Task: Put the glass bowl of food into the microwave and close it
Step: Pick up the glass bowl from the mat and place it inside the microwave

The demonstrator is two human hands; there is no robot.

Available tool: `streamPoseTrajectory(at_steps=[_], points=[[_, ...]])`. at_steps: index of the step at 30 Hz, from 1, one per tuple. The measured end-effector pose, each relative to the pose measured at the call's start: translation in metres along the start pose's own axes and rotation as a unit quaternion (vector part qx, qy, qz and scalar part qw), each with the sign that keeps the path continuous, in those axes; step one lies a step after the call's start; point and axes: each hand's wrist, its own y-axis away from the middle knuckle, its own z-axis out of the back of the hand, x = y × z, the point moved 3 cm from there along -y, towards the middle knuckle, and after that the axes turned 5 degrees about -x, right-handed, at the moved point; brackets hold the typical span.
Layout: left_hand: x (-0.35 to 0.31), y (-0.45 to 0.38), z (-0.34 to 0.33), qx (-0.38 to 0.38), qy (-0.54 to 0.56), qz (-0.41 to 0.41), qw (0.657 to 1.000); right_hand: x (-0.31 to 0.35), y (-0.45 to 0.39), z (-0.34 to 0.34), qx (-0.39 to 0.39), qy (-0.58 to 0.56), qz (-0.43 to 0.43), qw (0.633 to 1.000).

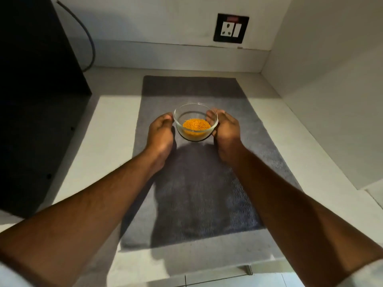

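A clear glass bowl (pixel 195 112) holding orange shredded food (pixel 196 125) sits on a grey mat (pixel 192 193) in the middle of the white counter. My left hand (pixel 160 134) cups the bowl's left side and my right hand (pixel 224 129) cups its right side, fingers curled against the glass. The bowl's base rests on the mat or just above it; I cannot tell which. The black microwave (pixel 35 100) stands at the left; only its dark side panel shows, and its door is out of view.
A dark cable (pixel 89 42) runs down the back wall behind the microwave. A wall socket with a switch (pixel 231 28) is at the back right. A white side wall (pixel 331 100) closes the right. The counter's front edge (pixel 207 266) lies below my arms.
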Motion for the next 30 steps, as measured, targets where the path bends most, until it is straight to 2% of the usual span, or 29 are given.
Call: streamPoseTrajectory(at_steps=[2, 7, 20, 30], points=[[0.006, -0.033, -0.021, 0.013, 0.041, 0.027, 0.999, -0.005, -0.028, -0.017, 0.007, -0.027, -0.014, 1.000], [-0.003, -0.030, -0.032, 0.013, 0.136, 0.038, 0.990, 0.009, -0.022, -0.026, 0.028, -0.023, -0.017, 0.999], [-0.009, -0.011, -0.031, -0.024, 0.090, 0.030, 0.995, 0.006, 0.008, -0.030, -0.002, -0.038, -0.020, 0.999], [-0.031, 0.066, 0.008, -0.021, 0.079, 0.008, 0.997, 0.022, 0.089, -0.017, 0.008, -0.063, -0.029, 0.998]])
